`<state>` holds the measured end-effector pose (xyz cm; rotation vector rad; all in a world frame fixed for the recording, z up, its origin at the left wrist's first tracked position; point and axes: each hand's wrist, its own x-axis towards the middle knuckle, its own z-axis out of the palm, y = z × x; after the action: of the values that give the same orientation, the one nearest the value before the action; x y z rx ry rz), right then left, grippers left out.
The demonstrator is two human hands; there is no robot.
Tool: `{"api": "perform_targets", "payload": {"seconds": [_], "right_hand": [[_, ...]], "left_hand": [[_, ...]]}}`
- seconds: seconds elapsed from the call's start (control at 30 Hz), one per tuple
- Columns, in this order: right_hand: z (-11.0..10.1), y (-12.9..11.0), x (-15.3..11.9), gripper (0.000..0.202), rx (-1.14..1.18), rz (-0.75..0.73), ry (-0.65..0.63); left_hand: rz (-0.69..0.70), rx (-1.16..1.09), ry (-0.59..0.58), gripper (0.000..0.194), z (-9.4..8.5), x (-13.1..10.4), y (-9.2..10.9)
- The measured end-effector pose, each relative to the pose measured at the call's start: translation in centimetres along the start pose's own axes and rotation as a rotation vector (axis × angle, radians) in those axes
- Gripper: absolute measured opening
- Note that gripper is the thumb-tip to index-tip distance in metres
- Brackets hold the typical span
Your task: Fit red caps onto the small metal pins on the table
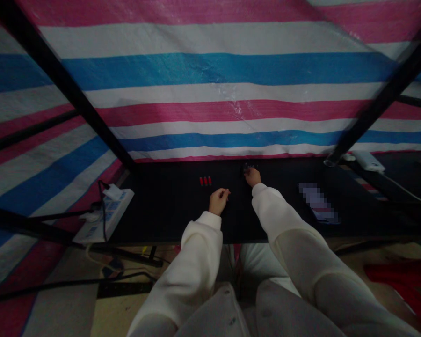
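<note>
Three small red cylinders (205, 180) stand in a short row on the black tabletop (168, 206). To their lower right is my left hand (219, 201), its fingers curled in and the thumb near the fingertips. Whether anything is inside that pinch cannot be made out. Farther forward and to the right, my right hand (253, 176) has its fingers closed at a small dark object (246, 167) near the back edge of the table. The object is dim against the black surface, so its kind does not show.
A phone-like slab (317, 203), blurred out, lies on the right. At the left edge sits a white power strip (115, 210) with plugs and black cables. Black frame posts (105, 124) rise at both sides before a striped sheet (214, 70). A white adapter (368, 161) lies far right.
</note>
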<state>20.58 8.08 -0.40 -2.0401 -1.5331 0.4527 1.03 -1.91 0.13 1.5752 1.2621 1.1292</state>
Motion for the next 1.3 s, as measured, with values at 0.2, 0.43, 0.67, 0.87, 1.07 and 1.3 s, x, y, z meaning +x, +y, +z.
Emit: {"api": "perform_targets", "payload": {"seconds": [0.2, 0.43, 0.67, 0.87, 1.07, 1.3], "right_hand": [[0.1, -0.1, 0.1, 0.024, -0.018, 0.047, 0.010], [0.0, -0.7, -0.1, 0.025, -0.033, 0.102, 0.009], [-0.8, -1.6, -0.8, 0.026, -0.052, 0.113, -0.016], [-1.8, -2.4, -3.9, 0.027, -0.085, 0.066, 0.045], [-1.7, -2.8, -9.9, 0.025, 0.125, -0.132, 0.166], [-0.4, -1.3, -12.9, 0.028, 0.465, -0.269, 0.303]], "left_hand": [[0.009, -0.015, -0.011, 0.034, 0.0, 0.1, -0.3], [0.009, -0.025, -0.015, 0.034, 0.0, -0.1, 0.0], [0.004, 0.010, -0.005, 0.034, 0.1, -0.1, 0.0], [0.022, 0.032, 0.005, 0.034, -0.1, -0.1, -0.1], [0.037, 0.066, 0.016, 0.034, -0.1, -0.2, 0.2], [0.047, 0.537, 0.162, 0.037, -2.1, 0.2, 3.3]]}}
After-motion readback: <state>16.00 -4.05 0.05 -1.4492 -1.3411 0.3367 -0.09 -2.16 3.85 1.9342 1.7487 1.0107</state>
